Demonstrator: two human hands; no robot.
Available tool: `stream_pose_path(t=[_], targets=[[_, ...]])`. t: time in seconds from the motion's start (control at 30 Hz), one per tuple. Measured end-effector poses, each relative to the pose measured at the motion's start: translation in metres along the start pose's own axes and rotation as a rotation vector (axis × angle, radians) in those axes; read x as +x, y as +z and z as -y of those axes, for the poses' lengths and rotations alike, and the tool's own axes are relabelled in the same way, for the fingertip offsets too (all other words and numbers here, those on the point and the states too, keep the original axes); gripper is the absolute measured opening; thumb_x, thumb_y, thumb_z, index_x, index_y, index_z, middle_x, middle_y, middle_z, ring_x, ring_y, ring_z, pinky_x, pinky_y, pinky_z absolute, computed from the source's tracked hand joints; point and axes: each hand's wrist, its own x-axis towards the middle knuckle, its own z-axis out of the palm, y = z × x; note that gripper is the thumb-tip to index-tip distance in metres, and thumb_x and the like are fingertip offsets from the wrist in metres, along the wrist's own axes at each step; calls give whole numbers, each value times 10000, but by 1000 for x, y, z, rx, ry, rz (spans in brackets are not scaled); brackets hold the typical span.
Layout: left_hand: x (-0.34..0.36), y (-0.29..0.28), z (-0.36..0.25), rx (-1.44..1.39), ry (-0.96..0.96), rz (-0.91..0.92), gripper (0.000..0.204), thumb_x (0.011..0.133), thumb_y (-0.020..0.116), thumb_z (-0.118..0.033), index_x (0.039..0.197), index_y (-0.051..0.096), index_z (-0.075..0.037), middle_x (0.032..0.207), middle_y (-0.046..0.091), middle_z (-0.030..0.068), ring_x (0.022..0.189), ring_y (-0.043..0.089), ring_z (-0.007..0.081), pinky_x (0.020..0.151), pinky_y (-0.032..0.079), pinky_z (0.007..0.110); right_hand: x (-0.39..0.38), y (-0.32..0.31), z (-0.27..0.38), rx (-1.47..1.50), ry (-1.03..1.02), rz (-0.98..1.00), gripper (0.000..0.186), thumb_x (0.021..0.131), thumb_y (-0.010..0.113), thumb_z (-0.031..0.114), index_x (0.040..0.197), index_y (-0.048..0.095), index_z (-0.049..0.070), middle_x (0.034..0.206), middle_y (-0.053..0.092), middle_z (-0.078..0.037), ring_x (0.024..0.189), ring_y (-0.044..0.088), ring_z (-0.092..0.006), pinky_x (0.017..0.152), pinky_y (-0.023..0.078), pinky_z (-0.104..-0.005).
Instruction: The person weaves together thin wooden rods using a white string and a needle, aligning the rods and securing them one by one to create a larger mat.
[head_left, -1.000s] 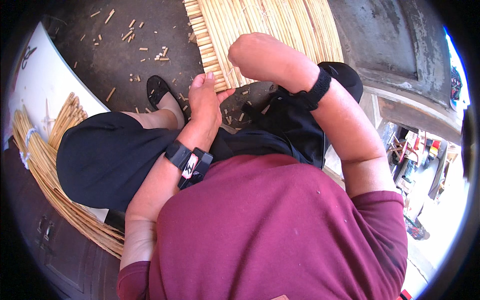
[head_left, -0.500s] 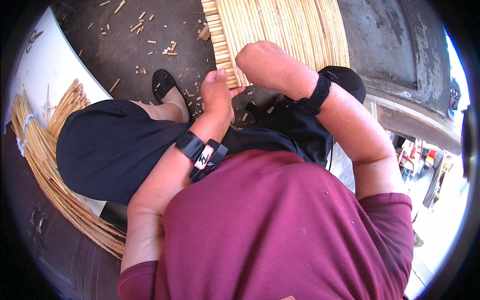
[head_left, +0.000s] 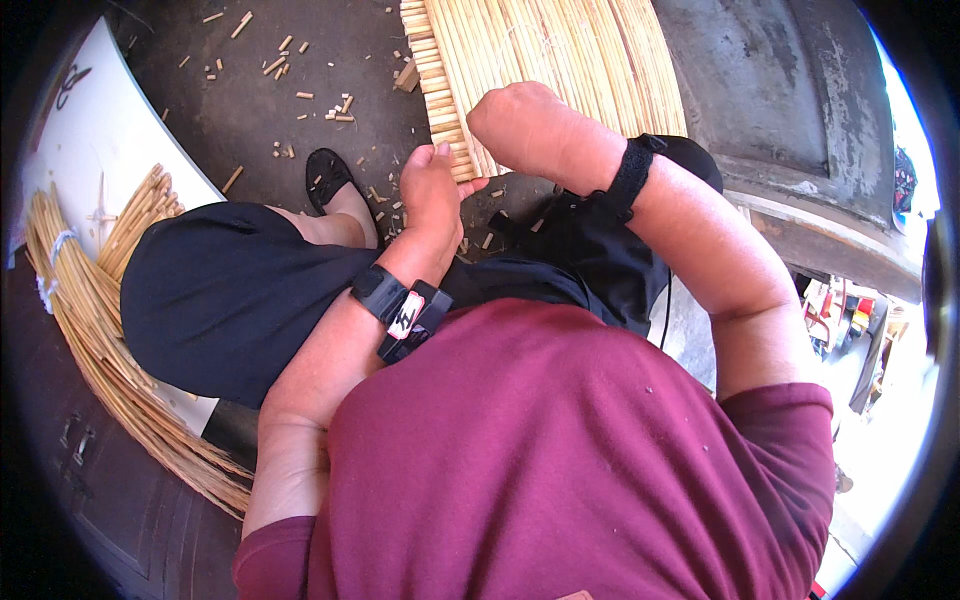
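A mat of pale reed stalks (head_left: 560,50) laid side by side reaches from my lap area toward the top of the view. At its near left corner my left hand (head_left: 430,185) is closed on the edge, thumb on top and a fingertip showing beneath. My right hand (head_left: 520,120) is curled into a fist just above the mat's near end, to the right of the left hand. Its fingers are turned away, so whatever they hold is hidden. Along the mat's left side runs a row of short stalk ends. Thin white thread lies loosely on the mat.
To the left, a tied bundle of long stalks (head_left: 80,270) leans on a white board (head_left: 125,110) with scissors (head_left: 70,85) on it. Cut stalk bits (head_left: 340,112) litter the dark floor. A worn wooden panel (head_left: 770,90) stands at the right.
The whole view has shifted slightly, with the mat a little farther left. My left hand keeps its hold on the corner, and my right fist stays almost in place beside it.
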Motion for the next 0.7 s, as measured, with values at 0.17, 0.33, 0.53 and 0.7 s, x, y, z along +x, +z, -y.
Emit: stream_pose_path(t=[0.17,0.33,0.53,0.7], targets=[[-2,-2,1,-39,6,30,214,1002,384,-147,1054,508,20,1009,598,126,872,625,235,713,573,378,1,-8,4,48,14,60,108,719,656,91,790,703,25,804,688,-145,808,691,-298,692,553,-378],[-1,-2,5,-53,-26,9,208,1002,377,-142,1071,501,9,1018,592,122,856,617,226,708,566,377,0,-1,8,33,7,88,102,721,656,89,782,702,21,795,688,-140,794,693,-296,692,554,-376],[1,-1,5,-49,-46,-72,212,999,380,-137,1034,533,7,937,634,118,754,637,204,639,556,336,-1,17,12,8,-30,-55,104,724,628,116,722,695,37,713,672,-149,691,687,-301,613,550,-381],[-4,0,0,-10,-31,-18,199,983,362,-126,1049,514,-16,1051,590,113,900,606,222,716,547,380,2,15,19,31,-18,-40,109,716,647,137,706,689,37,704,674,-136,703,690,-284,626,550,-367]])
